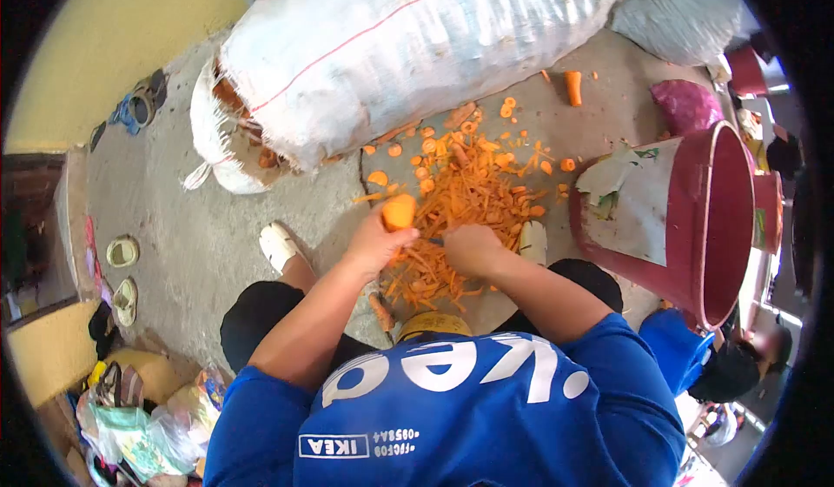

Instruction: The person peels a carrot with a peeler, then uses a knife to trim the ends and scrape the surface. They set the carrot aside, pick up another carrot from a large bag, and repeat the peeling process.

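My left hand [375, 242] is wrapped around a thick peeled carrot [400, 212], its blunt end facing up. Just to the right, my right hand [473, 251] is closed in a fist, and whatever it grips is hidden by the fingers. Beneath both hands spreads a heap of carrot peelings and cut carrot ends [482, 183] on the concrete floor. An unpeeled carrot [380, 312] lies near the yellow seat edge [434, 323] between my legs. Farther off, another peeled-looking carrot [573, 88] rests by the big sack.
A large white woven sack [417, 53] with carrots at its open mouth lies ahead. At right a maroon tub [638, 218] is tipped on its side, near a pink bag [686, 105]. Green slippers [123, 251] and plastic bags [148, 430] are at left. Another person [738, 365] is at far right.
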{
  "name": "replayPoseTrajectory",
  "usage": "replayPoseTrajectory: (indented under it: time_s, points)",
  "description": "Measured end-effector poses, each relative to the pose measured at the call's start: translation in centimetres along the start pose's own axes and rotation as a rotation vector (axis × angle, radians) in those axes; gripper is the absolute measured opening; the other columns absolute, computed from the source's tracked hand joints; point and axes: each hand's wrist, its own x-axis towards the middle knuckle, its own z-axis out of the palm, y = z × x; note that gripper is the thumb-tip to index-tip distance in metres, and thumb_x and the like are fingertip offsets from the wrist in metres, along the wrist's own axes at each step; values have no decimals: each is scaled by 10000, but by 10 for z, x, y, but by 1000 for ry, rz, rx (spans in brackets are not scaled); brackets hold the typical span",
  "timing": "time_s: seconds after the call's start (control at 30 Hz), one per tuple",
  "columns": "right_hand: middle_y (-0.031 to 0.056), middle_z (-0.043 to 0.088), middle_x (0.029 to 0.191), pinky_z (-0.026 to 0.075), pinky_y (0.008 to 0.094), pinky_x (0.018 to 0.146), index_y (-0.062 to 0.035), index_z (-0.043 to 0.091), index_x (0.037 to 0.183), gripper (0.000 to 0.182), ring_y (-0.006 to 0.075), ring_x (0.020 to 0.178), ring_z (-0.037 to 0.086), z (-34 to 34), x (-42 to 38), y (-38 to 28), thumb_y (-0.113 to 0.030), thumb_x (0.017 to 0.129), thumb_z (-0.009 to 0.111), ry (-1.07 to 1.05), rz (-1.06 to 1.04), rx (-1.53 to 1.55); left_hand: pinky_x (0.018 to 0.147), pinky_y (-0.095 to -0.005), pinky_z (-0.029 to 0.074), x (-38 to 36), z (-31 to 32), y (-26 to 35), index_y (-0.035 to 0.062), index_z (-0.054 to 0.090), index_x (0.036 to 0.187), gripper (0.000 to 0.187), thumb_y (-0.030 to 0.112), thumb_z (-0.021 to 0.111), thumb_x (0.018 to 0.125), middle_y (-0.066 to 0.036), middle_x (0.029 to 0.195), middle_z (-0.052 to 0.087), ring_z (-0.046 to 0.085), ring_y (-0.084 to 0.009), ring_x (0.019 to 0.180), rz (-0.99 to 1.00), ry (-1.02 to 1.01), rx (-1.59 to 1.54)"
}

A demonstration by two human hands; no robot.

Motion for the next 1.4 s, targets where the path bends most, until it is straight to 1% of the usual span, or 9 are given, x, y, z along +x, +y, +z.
replayPoseTrajectory:
  time_s: [0.1, 0.2, 0.43, 0.57, 0.67, 0.93, 1.1, 1.23, 1.4]
  points:
    - [140, 579, 830, 456, 344, 637, -22, 593, 802, 197, 260, 765, 569, -2, -3, 5, -113, 697, 454, -77, -73, -76, 541, -218, 393, 12, 11, 10, 35, 407, 986, 338, 35, 552, 680, -34, 753, 474, 453, -98, 595, -146, 275, -17]
    - [135, 575, 857, 453, 344, 650, -21, 582, 832, 210, 245, 787, 567, 2, -2, 8, -128, 717, 443, -24, -29, -12, 534, -234, 384, 43, 56, 29, 27, 408, 981, 328, 41, 529, 676, -35, 767, 468, 459, -103, 605, 227, 212, 128]
    - [126, 575, 853, 450, 347, 655, -29, 580, 836, 211, 242, 791, 565, 6, 7, 19, -142, 720, 445, -17, -81, 31, 762, -281, 402, -29, 208, 157, 34, 372, 1114, 411, 35, 494, 721, -102, 968, 509, 497, -146, 863, 609, -803, -385]
    - [124, 577, 834, 450, 347, 651, -35, 584, 824, 204, 248, 785, 565, 3, 4, 25, -150, 713, 456, -38, -82, 77, 786, -274, 383, -38, 187, 152, 56, 382, 1118, 391, -9, 466, 741, -70, 972, 507, 484, -129, 883, 451, -1053, -19]
    - [122, 579, 820, 450, 346, 649, -40, 587, 815, 200, 251, 780, 564, 5, 5, 24, -156, 707, 464, -50, -84, 102, 765, -264, 394, -28, 153, 120, 43, 440, 1063, 323, 38, 498, 746, -58, 910, 534, 497, -131, 863, 315, -790, 380]
    - [117, 585, 782, 449, 345, 642, -54, 595, 791, 188, 262, 767, 564, -3, 7, 17, -172, 693, 486, -115, -52, 164, 712, -276, 421, -28, 55, 77, 16, 488, 985, 301, 163, 556, 731, -82, 899, 541, 515, -156, 836, 96, -698, 689]
    - [148, 575, 803, 453, 361, 622, -19, 580, 803, 203, 276, 767, 561, -19, -2, 6, -138, 701, 451, -73, 16, -3, 611, -353, 410, 4, -36, 59, -9, 567, 736, 385, 371, 514, 712, -171, 699, 551, 535, -265, 665, -60, -611, 1450]
    - [154, 569, 807, 454, 367, 615, -19, 559, 823, 192, 282, 758, 561, -15, 4, 8, -113, 703, 442, -55, -38, -75, 520, -368, 397, 64, -172, 31, -12, 570, 635, 312, 274, 471, 709, -178, 612, 537, 516, -284, 539, -92, -159, 1644]
    - [157, 569, 787, 454, 368, 603, -14, 538, 841, 191, 290, 730, 562, -9, 15, 10, -91, 682, 465, -53, -1, -75, 649, -364, 431, 99, -267, 44, 28, 571, 837, 225, 160, 434, 716, -145, 864, 569, 549, -283, 764, -221, 543, 1656]
